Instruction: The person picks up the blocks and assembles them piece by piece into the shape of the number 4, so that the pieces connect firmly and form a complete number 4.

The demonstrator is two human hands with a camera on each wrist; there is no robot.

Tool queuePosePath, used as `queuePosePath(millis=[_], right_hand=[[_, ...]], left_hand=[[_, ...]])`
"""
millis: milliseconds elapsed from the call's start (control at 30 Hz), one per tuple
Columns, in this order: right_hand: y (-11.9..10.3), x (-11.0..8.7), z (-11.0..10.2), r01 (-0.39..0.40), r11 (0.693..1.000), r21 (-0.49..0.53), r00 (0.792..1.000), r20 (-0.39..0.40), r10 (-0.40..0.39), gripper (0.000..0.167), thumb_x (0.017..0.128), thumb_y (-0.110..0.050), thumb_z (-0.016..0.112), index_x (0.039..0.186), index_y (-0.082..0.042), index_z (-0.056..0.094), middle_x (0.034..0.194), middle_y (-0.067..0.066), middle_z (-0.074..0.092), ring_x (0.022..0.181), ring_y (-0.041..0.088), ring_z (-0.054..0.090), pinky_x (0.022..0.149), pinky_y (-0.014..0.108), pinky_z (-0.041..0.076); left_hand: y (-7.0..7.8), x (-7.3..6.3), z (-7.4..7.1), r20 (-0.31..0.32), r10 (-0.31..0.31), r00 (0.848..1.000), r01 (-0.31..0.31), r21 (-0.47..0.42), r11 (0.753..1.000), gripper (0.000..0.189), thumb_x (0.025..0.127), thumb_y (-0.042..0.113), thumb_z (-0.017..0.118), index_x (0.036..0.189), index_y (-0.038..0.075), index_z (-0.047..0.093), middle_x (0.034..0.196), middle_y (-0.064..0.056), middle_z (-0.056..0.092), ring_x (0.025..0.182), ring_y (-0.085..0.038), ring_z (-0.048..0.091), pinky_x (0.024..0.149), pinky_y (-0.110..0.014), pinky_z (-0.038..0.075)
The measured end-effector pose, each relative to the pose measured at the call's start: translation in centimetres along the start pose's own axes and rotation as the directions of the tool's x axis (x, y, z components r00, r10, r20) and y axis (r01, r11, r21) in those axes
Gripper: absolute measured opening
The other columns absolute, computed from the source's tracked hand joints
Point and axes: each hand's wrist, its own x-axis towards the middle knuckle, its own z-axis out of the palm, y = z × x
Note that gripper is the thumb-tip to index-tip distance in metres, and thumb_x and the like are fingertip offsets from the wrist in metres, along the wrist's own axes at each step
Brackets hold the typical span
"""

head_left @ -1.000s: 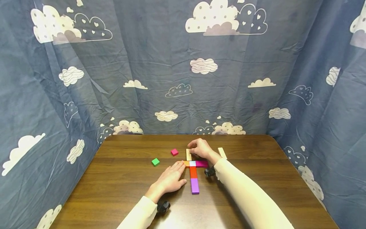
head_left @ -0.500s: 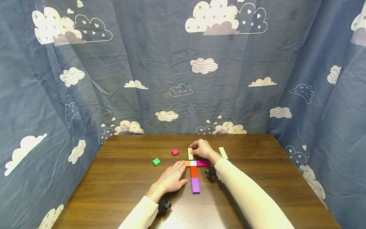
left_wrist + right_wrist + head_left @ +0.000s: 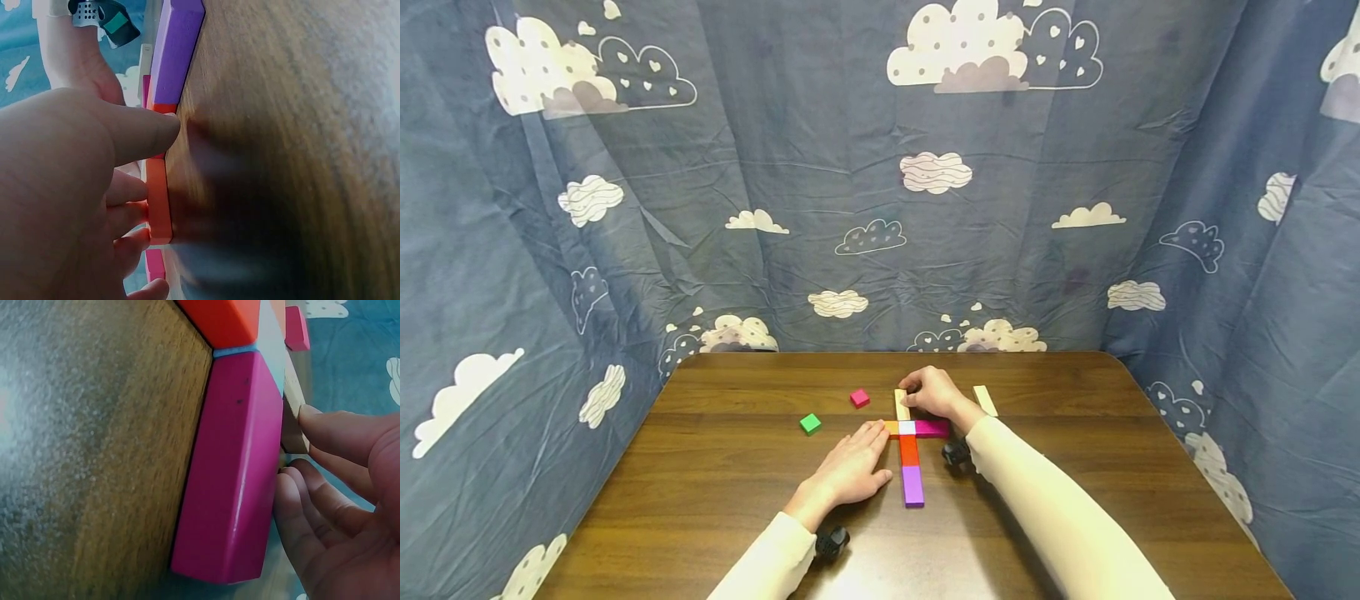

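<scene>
My right hand (image 3: 934, 392) pinches a pale wooden block (image 3: 901, 403) between thumb and fingers. The block lies lengthwise, its near end right at the light-blue square (image 3: 907, 428). From that square a magenta block (image 3: 932, 429) runs right, an orange block (image 3: 892, 429) left and a red block (image 3: 909, 451) towards me, followed by a purple block (image 3: 913, 487). With fingers extended, my left hand (image 3: 848, 468) rests flat, fingertips against the orange block; in the left wrist view its thumb reaches over to the red block (image 3: 164, 109).
Beyond my right wrist lies a second pale wooden block (image 3: 985, 400). Small pink (image 3: 860, 398) and green square tiles (image 3: 810, 424) sit left of the cross-shaped layout. A cloud-patterned curtain (image 3: 880, 275) hangs behind the brown wooden table (image 3: 730, 467).
My right hand has shifted the pale wooden block slightly right, and its near end now sits closer to the light-blue square. The left hand has stayed in place.
</scene>
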Motion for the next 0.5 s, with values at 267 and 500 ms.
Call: queuePosePath(millis=[267, 500], right_hand=[[0.37, -0.08, -0.04, -0.008, 1.0, 0.007, 1.0, -0.004, 0.008, 0.03, 0.079, -0.012, 0.084, 0.107, -0.005, 0.077, 0.089, 0.003, 0.073, 0.082, 0.014, 0.063, 0.08, 0.036, 0.052], [0.39, -0.07, -0.26, -0.017, 1.0, 0.011, 1.0, 0.008, 0.017, 0.031, 0.079, -0.013, 0.085, 0.108, -0.006, 0.077, 0.09, 0.004, 0.074, 0.081, 0.013, 0.063, 0.079, 0.035, 0.052]], left_hand=[[0.06, -0.08, -0.09, 0.006, -0.008, 1.0, 0.008, -0.017, 1.0, 0.072, 0.097, 0.037, 0.062, 0.154, 0.001, 0.038, 0.162, -0.014, 0.03, 0.149, -0.03, 0.026, 0.116, -0.053, 0.029], [0.01, 0.03, 0.06, 0.002, -0.008, 1.0, 0.008, -0.019, 1.0, 0.072, 0.097, 0.038, 0.062, 0.154, 0.001, 0.038, 0.162, -0.014, 0.03, 0.149, -0.03, 0.026, 0.116, -0.053, 0.029]])
